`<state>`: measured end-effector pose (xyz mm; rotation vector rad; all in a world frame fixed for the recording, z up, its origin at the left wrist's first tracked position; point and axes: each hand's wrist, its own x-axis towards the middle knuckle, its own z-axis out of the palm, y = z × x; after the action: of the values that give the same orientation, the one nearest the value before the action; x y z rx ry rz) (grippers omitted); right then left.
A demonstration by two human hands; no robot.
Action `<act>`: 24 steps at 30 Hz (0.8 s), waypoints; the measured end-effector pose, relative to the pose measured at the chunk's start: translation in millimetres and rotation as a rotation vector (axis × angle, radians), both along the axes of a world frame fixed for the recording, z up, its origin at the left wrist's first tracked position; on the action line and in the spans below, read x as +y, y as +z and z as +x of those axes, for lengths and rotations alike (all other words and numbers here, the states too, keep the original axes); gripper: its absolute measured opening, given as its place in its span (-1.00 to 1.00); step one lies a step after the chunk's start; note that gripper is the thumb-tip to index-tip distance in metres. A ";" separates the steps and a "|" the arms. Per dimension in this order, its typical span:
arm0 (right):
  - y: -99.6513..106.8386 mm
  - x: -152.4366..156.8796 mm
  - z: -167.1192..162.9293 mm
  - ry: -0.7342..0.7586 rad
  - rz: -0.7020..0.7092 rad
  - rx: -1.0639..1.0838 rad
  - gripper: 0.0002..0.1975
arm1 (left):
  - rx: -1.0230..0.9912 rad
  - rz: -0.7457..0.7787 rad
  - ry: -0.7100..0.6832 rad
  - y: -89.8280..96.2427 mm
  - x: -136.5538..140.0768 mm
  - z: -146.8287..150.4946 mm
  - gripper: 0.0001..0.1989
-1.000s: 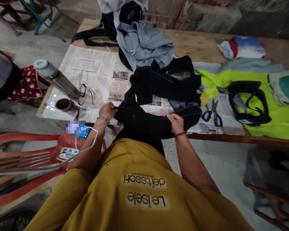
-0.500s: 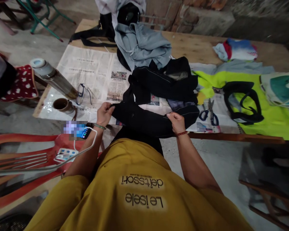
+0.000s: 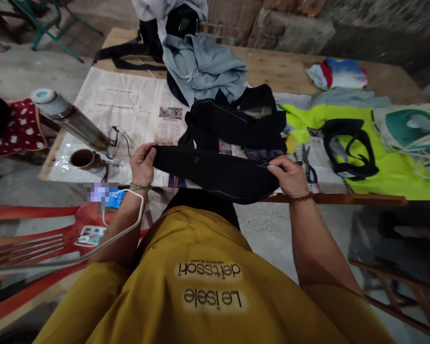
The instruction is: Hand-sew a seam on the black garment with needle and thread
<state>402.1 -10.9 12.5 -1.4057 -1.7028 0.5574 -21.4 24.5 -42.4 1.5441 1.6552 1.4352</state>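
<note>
A long black piece of cloth (image 3: 215,172) with light stitching lines and a small looped mark is stretched between my hands at the table's front edge. My left hand (image 3: 143,165) pinches its left end between thumb and fingers. At the other end, my right hand (image 3: 286,174) is closed on the cloth's right corner, where a pale thread shows by the fingertips. Just behind lies a heap of black cloth (image 3: 232,119) on newspaper. Scissors (image 3: 308,165) rest right beside my right hand, partly hidden by it.
On the left stand a flask (image 3: 71,119), a brown cup (image 3: 86,160) and glasses (image 3: 116,141). A grey garment (image 3: 204,67) lies at the back. To the right are a black band (image 3: 351,148), bright yellow cloth (image 3: 394,177) and a green-white iron (image 3: 410,126). A red chair (image 3: 21,210) stands lower left.
My right hand has slid outward to the cloth's right end, and the cloth is now pulled out straighter and flatter. My left hand still holds the left end. The view has shifted slightly.
</note>
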 end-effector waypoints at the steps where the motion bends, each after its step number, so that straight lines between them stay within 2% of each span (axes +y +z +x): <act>1: -7.5 1.4 -2.3 0.004 -0.020 -0.007 -0.83 | 0.050 -0.007 0.030 -0.7 -0.7 1.5 -0.67; 3: -24.4 4.1 -11.0 -0.003 -0.044 -0.027 -0.82 | 0.197 -0.037 0.102 -4.9 -2.0 3.9 -0.71; 6: -51.6 5.9 -29.9 -0.032 0.003 -0.091 -0.83 | 0.442 -0.156 0.167 -15.3 -2.8 4.8 -0.72; 11: -87.3 5.4 -52.3 -0.140 0.139 -0.164 -0.82 | 0.738 -0.402 0.116 -21.5 1.5 5.7 -0.72; 15: -91.0 3.8 -52.9 -0.145 0.173 -0.172 -0.82 | 0.846 -0.409 0.102 -6.8 2.9 12.5 -0.72; 19: -81.1 1.6 -48.8 -0.101 0.180 -0.187 -0.82 | 0.746 -0.246 0.123 15.6 -2.6 34.2 -0.57; 21: -77.4 1.2 -48.3 -0.095 0.168 -0.194 -0.81 | 0.660 -0.149 -0.002 25.7 -4.9 52.8 -0.58; 24: -74.8 1.6 -49.5 -0.086 0.164 -0.198 -0.81 | 0.597 -0.033 -0.355 33.1 -2.3 87.5 -0.67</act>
<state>352.6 -9.3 -62.2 -1.4449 -1.7885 0.2307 66.1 22.2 -9.4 2.2574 1.5702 0.7998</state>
